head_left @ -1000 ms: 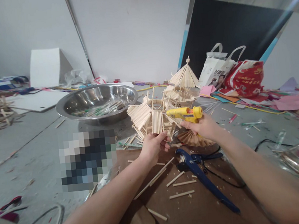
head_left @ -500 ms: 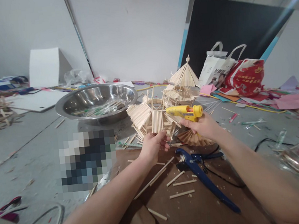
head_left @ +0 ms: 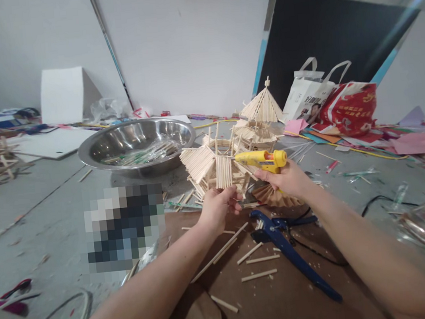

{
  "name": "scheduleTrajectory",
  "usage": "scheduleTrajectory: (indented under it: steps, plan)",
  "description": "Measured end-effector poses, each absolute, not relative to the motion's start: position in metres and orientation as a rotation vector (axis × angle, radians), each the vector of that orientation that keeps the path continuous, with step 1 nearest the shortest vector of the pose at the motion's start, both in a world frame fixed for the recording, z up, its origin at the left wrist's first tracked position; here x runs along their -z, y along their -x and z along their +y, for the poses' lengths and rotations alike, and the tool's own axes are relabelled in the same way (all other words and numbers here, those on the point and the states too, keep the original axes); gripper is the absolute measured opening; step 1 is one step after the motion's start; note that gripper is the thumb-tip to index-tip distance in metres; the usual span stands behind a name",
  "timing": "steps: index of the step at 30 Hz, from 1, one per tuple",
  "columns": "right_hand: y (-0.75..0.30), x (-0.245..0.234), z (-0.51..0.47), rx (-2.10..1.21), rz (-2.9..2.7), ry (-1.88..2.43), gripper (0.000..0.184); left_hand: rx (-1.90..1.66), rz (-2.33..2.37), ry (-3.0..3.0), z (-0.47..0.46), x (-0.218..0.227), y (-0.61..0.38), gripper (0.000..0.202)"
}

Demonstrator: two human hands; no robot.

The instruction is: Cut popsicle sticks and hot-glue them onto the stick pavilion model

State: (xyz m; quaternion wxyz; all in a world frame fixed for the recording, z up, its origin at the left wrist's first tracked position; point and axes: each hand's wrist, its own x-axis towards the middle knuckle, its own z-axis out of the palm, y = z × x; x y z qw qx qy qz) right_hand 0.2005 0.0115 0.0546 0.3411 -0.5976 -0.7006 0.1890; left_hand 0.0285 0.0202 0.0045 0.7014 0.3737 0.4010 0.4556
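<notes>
Sticks [head_left: 224,172] form ribbed wooden panels [head_left: 199,163] beside the yellow glue gun [head_left: 259,160].

The glue gun [head_left: 261,160] is yellow, the stick model [head_left: 199,161] pale cream in striped rows — cutter [head_left: 292,252] blue, sheet [head_left: 263,300] brown, bag [head_left: 350,108] red with pale lettering.

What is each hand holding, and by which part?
The right hand grips the yellow plastic glue gun by its handle, largely hidden by the hand. The left hand seemingly pinches the narrow, pale wooden-stick panel at its lower end.
</notes>
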Motion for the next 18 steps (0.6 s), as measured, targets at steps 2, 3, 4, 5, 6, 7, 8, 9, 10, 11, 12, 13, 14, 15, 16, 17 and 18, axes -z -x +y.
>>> scheduleTrajectory:
  steps: [2, 3, 4, 5, 6, 7, 8, 9, 10, 11, 12, 13, 14, 15, 16, 17, 18]
  plan:
    - [-0.201, -0.0533, 0.0113, -0.503, -1.806, 1.545, 0.036, -1.017, 0.895, -0.827, 0.0203, -0.0039, -0.0287, 0.015]
    - [-0.2011, -0.0529, 0.0112, -0.507, -1.803, 1.542, 0.036, -1.018, 0.894, -0.824, 0.0204, -0.0036, -0.0288, 0.015]
    - [-0.2012, -0.0526, 0.0112, -0.51, -1.804, 1.542, 0.036, -1.019, 0.891, -0.822, 0.0204, -0.0034, -0.0289, 0.015]
    - [-0.2012, -0.0524, 0.0112, -0.51, -1.804, 1.543, 0.036, -1.021, 0.888, -0.82, 0.0204, -0.0032, -0.029, 0.014]
    - [-0.2012, -0.0523, 0.0113, -0.506, -1.803, 1.545, 0.035, -1.02, 0.885, -0.819, 0.0204, -0.0031, -0.0291, 0.014]
    - [-0.2012, -0.0522, 0.0114, -0.499, -1.801, 1.549, 0.035, -1.018, 0.886, -0.82, 0.0204, -0.0031, -0.0291, 0.015]
    - [-0.2012, -0.0522, 0.0115, -0.49, -1.797, 1.555, 0.034, -1.016, 0.889, -0.82, 0.0204, -0.0032, -0.0291, 0.015]
    - [-0.2012, -0.0522, 0.0116, -0.484, -1.793, 1.562, 0.034, -1.013, 0.893, -0.818, 0.0204, -0.0034, -0.0291, 0.015]
    - [-0.2012, -0.0522, 0.0117, -0.484, -1.791, 1.57, 0.033, -1.01, 0.897, -0.815, 0.0204, -0.0036, -0.0291, 0.015]
    - [-0.2013, -0.0522, 0.0118, -0.487, -1.787, 1.58, 0.033, -1.005, 0.899, -0.813, 0.0204, -0.0039, -0.029, 0.015]
    - [-0.2013, -0.0523, 0.0118, -0.49, -1.786, 1.589, 0.033, -1.0, 0.899, -0.812, 0.0204, -0.0041, -0.0289, 0.015]
    - [-0.2013, -0.0524, 0.0118, -0.492, -1.787, 1.596, 0.033, -0.997, 0.897, -0.813, 0.0204, -0.0042, -0.0288, 0.016]
    - [-0.2013, -0.0526, 0.0118, -0.492, -1.792, 1.596, 0.033, -0.995, 0.895, -0.816, 0.0204, -0.0043, -0.0287, 0.016]
    - [-0.2013, -0.0528, 0.0118, -0.489, -1.799, 1.594, 0.034, -0.996, 0.894, -0.819, 0.0203, -0.0044, -0.0286, 0.016]
    - [-0.2013, -0.053, 0.0117, -0.487, -1.806, 1.591, 0.034, -0.998, 0.892, -0.823, 0.0203, -0.0044, -0.0285, 0.016]
    - [-0.2014, -0.0531, 0.0116, -0.488, -1.813, 1.589, 0.035, -0.998, 0.892, -0.825, 0.0202, -0.0044, -0.0284, 0.016]
    - [-0.2015, -0.0531, 0.0114, -0.49, -1.817, 1.589, 0.036, -0.997, 0.891, -0.828, 0.0202, -0.0044, -0.0282, 0.016]
